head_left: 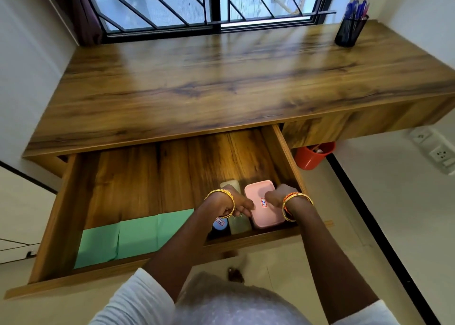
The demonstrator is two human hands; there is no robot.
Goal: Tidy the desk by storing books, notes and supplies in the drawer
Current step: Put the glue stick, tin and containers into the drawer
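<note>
The desk's wide drawer [64, 214] is pulled out. At its front right lies a pink box [261, 191] with a small red-edged sticker. My left hand [236, 206] grips the box's left edge, fingers curled down between it and a beige case [230, 184] beside it. My right hand [278, 196] grips the right edge, thumb on the lid. A blue round item [219, 223] with a sticker sits under my left wrist, mostly hidden. A green sheet [128, 236] lies along the drawer's front left.
The wooden desk top [221, 78] carries a black mesh pen holder [350, 31] with blue pens at the back right. Under the desk on the right stands a red bucket [312, 157]. Wall sockets [440, 153] are at far right. A window runs behind the desk.
</note>
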